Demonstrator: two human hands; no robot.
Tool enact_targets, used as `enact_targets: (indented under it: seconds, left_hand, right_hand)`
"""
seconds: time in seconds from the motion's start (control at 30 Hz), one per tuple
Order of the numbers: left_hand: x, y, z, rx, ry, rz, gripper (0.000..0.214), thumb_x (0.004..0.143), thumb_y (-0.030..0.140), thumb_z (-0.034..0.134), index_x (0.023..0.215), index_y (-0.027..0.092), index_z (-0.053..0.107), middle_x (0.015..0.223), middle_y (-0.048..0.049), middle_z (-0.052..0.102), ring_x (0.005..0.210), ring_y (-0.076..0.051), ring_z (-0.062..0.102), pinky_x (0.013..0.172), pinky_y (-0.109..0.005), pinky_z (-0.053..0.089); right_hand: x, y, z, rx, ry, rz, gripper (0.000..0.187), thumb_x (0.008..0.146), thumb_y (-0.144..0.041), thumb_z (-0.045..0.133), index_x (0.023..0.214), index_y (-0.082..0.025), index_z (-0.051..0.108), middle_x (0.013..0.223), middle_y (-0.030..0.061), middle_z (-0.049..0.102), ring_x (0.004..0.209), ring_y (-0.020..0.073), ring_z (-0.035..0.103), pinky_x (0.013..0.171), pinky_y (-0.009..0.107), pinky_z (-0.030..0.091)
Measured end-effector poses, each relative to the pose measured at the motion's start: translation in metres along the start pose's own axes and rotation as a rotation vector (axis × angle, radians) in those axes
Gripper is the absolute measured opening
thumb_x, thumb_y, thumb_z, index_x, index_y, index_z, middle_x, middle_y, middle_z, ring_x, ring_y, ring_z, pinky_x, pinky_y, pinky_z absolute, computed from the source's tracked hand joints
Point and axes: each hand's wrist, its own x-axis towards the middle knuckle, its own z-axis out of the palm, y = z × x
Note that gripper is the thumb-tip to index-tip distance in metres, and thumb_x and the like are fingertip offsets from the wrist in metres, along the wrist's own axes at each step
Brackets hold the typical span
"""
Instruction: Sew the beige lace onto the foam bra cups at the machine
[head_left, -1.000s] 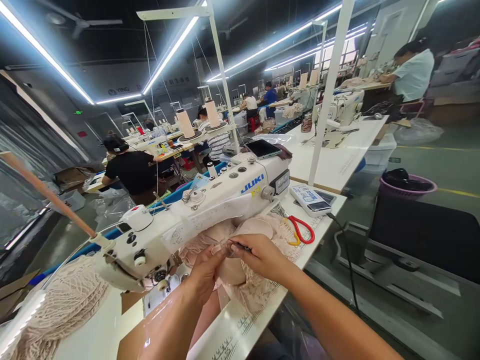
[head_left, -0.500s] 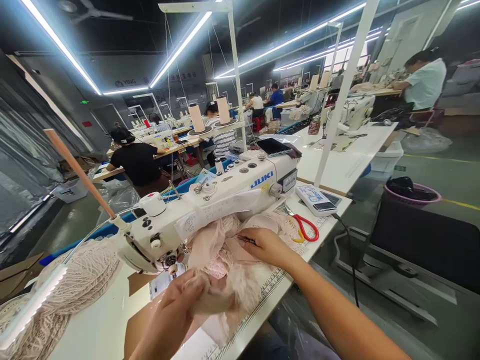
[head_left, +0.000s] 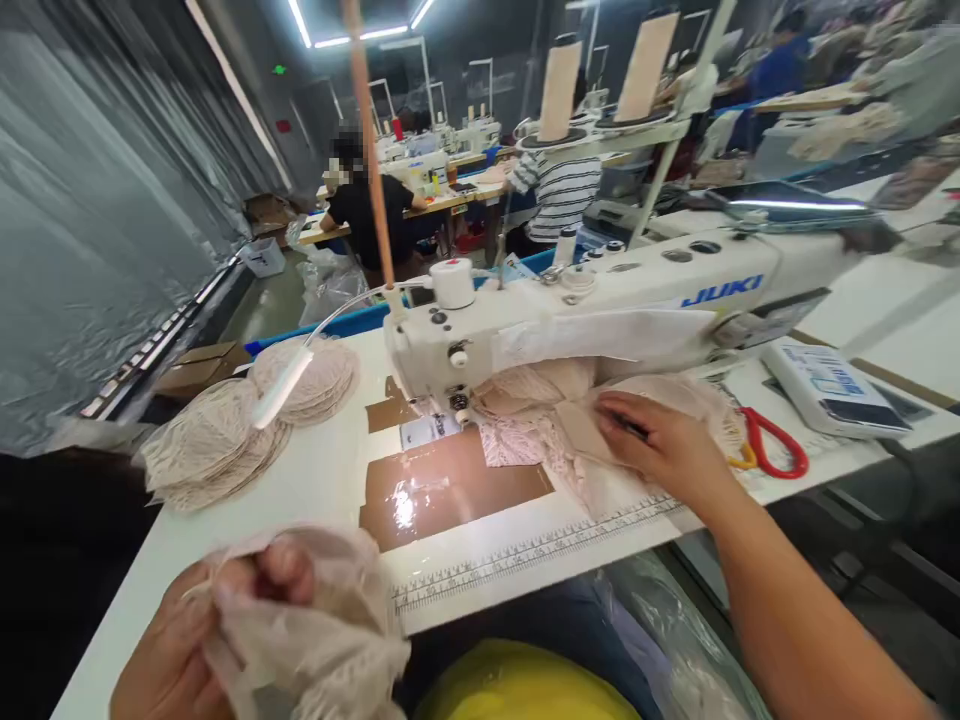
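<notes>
I find the left hand (head_left: 176,640) closed, its thumb and fingers gripping a sheer beige piece (head_left: 322,650) at the lower left, in front of the white table (head_left: 322,500). Half a second earlier this hand was just before the needle end of the sewing machine (head_left: 637,290); it is now well apart from it, and the piece has gone with it.

The right hand (head_left: 675,455) is closed around a dark tool (head_left: 628,427), as before. It remains over the beige fabric pile (head_left: 581,430), which lies on the table under the machine arm. The fingers hide most of the tool, so I cannot tell its type, nor whether it touches the fabric.

I note that the view has swung left. Two lace stacks, one nearer (head_left: 210,450) and one farther (head_left: 315,380), now show side by side, touching, left of the needle. A yellow item (head_left: 517,685) has entered at the bottom edge. Red-and-yellow-handled scissors (head_left: 759,458) lie just right of the right hand, unmoved on the table.
</notes>
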Motion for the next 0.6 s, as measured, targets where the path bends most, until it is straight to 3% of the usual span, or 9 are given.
enact_targets:
  seconds: [0.07, 0.1, 0.17, 0.23, 0.3, 0.37, 0.43, 0.5, 0.6]
  left_hand:
    - [0.015, -0.006, 0.000, -0.027, 0.022, 0.044, 0.025, 0.065, 0.046, 0.073, 0.066, 0.021, 0.068, 0.091, -0.0036, 0.071, 0.086, -0.026, 0.064, 0.077, -0.035, 0.054]
    - [0.023, -0.012, 0.002, 0.055, 0.035, 0.106, 0.024, 0.065, 0.042, 0.075, 0.070, 0.019, 0.071, 0.094, -0.0056, 0.071, 0.091, -0.027, 0.063, 0.083, -0.035, 0.051]
    - [0.039, -0.024, 0.005, 0.221, -0.064, 0.085, 0.029, 0.068, 0.042, 0.073, 0.081, 0.016, 0.074, 0.096, -0.0095, 0.071, 0.099, -0.030, 0.061, 0.092, -0.037, 0.046]
    - [0.048, -0.035, 0.008, 0.219, -0.184, 0.024, 0.034, 0.069, 0.041, 0.072, 0.091, 0.015, 0.074, 0.097, -0.0103, 0.071, 0.099, -0.031, 0.062, 0.094, -0.039, 0.045]
    - [0.052, -0.041, 0.010, 0.203, -0.260, 0.037, 0.036, 0.071, 0.038, 0.072, 0.100, 0.017, 0.073, 0.109, -0.0103, 0.069, 0.108, -0.033, 0.059, 0.098, -0.040, 0.042]
    - [0.051, -0.040, 0.013, 0.203, -0.319, 0.082, 0.039, 0.072, 0.034, 0.071, 0.108, 0.018, 0.071, 0.120, -0.0096, 0.064, 0.118, -0.034, 0.053, 0.104, -0.042, 0.037]
    - [0.049, -0.035, 0.014, 0.198, -0.372, 0.104, 0.039, 0.073, 0.031, 0.070, 0.110, 0.018, 0.070, 0.125, -0.0091, 0.062, 0.122, -0.034, 0.050, 0.106, -0.042, 0.034]
    - [0.047, -0.029, 0.014, 0.177, -0.428, 0.082, 0.039, 0.071, 0.029, 0.072, 0.108, 0.018, 0.071, 0.119, -0.0095, 0.065, 0.117, -0.033, 0.055, 0.104, -0.041, 0.038]
    - [0.045, -0.024, 0.014, 0.091, -0.508, -0.016, 0.038, 0.069, 0.030, 0.074, 0.104, 0.016, 0.071, 0.097, -0.0091, 0.072, 0.101, -0.032, 0.063, 0.091, -0.039, 0.048]
  right_hand:
    - [-0.004, -0.013, 0.001, -0.012, 0.118, -0.009, 0.029, 0.088, -0.037, 0.050, 0.108, -0.020, 0.064, 0.115, 0.0104, 0.065, 0.106, 0.0259, 0.061, 0.092, 0.040, 0.047]
    - [-0.006, -0.020, 0.003, -0.017, 0.161, -0.026, 0.028, 0.088, -0.037, 0.052, 0.107, -0.020, 0.064, 0.113, 0.0104, 0.066, 0.104, 0.0261, 0.061, 0.091, 0.039, 0.047]
    - [-0.009, -0.037, 0.010, 0.031, 0.169, -0.058, 0.027, 0.087, -0.037, 0.053, 0.108, -0.024, 0.063, 0.105, 0.0092, 0.067, 0.097, 0.0252, 0.063, 0.086, 0.038, 0.048]
    - [-0.010, -0.056, 0.021, 0.179, 0.021, -0.089, 0.032, 0.089, -0.040, 0.050, 0.114, -0.025, 0.061, 0.093, 0.0077, 0.067, 0.084, 0.0225, 0.065, 0.075, 0.035, 0.051]
    - [-0.008, -0.081, 0.035, 0.361, -0.212, -0.109, 0.040, 0.092, -0.045, 0.041, 0.120, -0.024, 0.059, 0.083, 0.0070, 0.066, 0.075, 0.0208, 0.064, 0.067, 0.033, 0.052]
    - [-0.004, -0.109, 0.049, 0.472, -0.396, -0.119, 0.046, 0.094, -0.049, 0.035, 0.119, -0.021, 0.062, 0.080, 0.0082, 0.067, 0.082, 0.0226, 0.065, 0.072, 0.035, 0.052]
    - [0.004, -0.137, 0.062, 0.522, -0.578, -0.119, 0.043, 0.093, -0.048, 0.038, 0.116, -0.023, 0.066, 0.090, 0.0093, 0.070, 0.095, 0.0248, 0.064, 0.081, 0.036, 0.050]
    - [0.015, -0.160, 0.075, 0.606, -0.669, -0.108, 0.041, 0.091, -0.048, 0.044, 0.113, -0.023, 0.068, 0.096, 0.0081, 0.071, 0.096, 0.0241, 0.064, 0.083, 0.035, 0.050]
    - [0.029, -0.180, 0.094, 0.770, -0.791, -0.054, 0.041, 0.087, -0.046, 0.051, 0.112, -0.018, 0.068, 0.088, 0.0055, 0.070, 0.078, 0.0181, 0.064, 0.072, 0.030, 0.051]
